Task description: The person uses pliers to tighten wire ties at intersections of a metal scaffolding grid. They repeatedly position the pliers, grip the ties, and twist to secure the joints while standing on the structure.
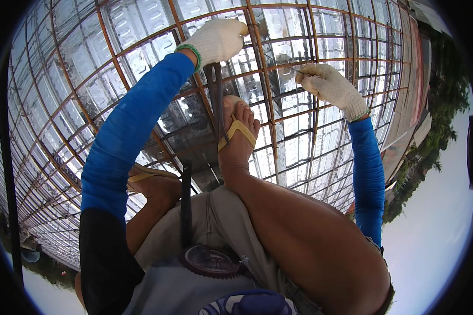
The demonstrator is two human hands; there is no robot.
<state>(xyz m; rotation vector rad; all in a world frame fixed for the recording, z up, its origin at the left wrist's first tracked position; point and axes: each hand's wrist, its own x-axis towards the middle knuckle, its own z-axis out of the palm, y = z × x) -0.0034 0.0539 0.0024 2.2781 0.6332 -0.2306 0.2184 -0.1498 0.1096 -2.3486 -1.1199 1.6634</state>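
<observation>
My left hand [215, 42], in a white knitted glove, is closed beside a rusty rebar crossing at the upper middle. From under its palm hang the two long dark handles of a pair of pincers [216, 97]; the jaws are hidden. My right hand [331, 86], gloved alike, is farther right, its thumb and fingers pinched on a thin tie wire [281, 64]. That wire runs left toward the rebar [260, 58] near my left hand. Its far end is hard to make out.
A grid of rusty rebar [115, 68] spreads over shiny corrugated metal decking [136, 23]. My sandalled foot [236, 131] stands just below the hands, the other foot [155, 181] to the left. A dark upright pole [8, 173] is at far left; trees [446, 100] lie beyond the right edge.
</observation>
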